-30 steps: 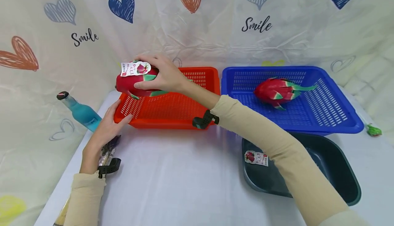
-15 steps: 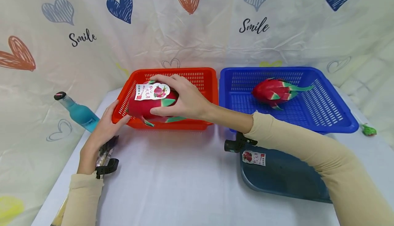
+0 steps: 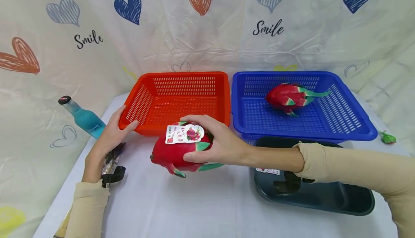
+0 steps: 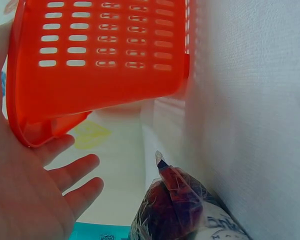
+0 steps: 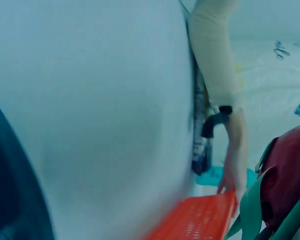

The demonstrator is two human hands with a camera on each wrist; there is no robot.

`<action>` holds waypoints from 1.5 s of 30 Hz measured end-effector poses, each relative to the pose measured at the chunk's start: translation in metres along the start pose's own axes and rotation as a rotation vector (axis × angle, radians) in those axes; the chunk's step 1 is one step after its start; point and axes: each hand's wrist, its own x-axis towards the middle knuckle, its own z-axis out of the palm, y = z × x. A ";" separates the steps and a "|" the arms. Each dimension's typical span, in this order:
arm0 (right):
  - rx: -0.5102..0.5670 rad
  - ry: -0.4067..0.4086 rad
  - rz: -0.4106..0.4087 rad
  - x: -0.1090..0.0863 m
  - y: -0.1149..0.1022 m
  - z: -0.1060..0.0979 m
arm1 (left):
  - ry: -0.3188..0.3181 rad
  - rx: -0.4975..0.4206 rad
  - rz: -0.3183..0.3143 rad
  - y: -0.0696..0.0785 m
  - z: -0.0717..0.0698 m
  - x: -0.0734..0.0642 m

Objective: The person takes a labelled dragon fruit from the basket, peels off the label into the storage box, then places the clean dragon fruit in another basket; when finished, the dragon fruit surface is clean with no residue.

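Note:
My right hand [image 3: 223, 144] grips a red dragon fruit [image 3: 175, 153] with a white label [image 3: 184, 134] on top. The fruit is held in the air in front of the red basket [image 3: 181, 130], over the white table. In the right wrist view, the dragon fruit [image 5: 285, 175] shows its green scales at the right edge. My left hand [image 3: 113, 130] rests at the left front corner of that basket. The left wrist view shows the left hand's fingers [image 4: 75, 172] nearly straight beside the rim. Another dragon fruit [image 3: 286, 97] lies in the blue basket [image 3: 353, 122].
A dark green tub [image 3: 324, 198] stands before the blue basket, with a label [image 3: 267, 171] at its left side. A blue bottle [image 3: 87, 121] and a plastic-wrapped item [image 4: 175, 205] lie by my left arm. A small green item [image 3: 388, 138] sits far right.
My right hand has carried the labelled dragon fruit from above the red basket's left end, down and rightward, to in front of it. My left hand has stayed at the basket corner.

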 end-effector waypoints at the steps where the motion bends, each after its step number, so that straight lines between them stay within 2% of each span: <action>1: 0.007 -0.007 0.015 -0.004 0.001 0.001 | -0.002 0.004 -0.004 0.000 0.000 0.000; 6: 0.003 -0.037 0.080 -0.019 0.009 0.005 | -0.006 0.011 -0.011 0.002 0.000 0.000; 10: -0.075 -0.038 0.148 -0.026 0.015 0.011 | -0.007 0.007 -0.008 0.002 0.001 0.000; 15: -0.162 -0.026 0.192 -0.026 0.025 0.020 | -0.002 0.003 -0.001 0.002 0.001 0.000; 23: -0.205 -0.029 0.247 -0.023 0.044 0.028 | -0.002 -0.002 0.003 0.002 0.003 -0.001; 38: -0.256 -0.051 0.241 -0.024 0.063 0.034 | 0.006 0.007 0.033 0.003 -0.001 0.000; 42: -0.271 -0.071 0.253 -0.024 0.063 0.036 | 0.025 0.037 0.043 0.003 0.000 0.001; 45: -0.284 -0.076 0.254 -0.022 0.062 0.037 | 0.063 0.085 0.048 0.005 -0.001 0.000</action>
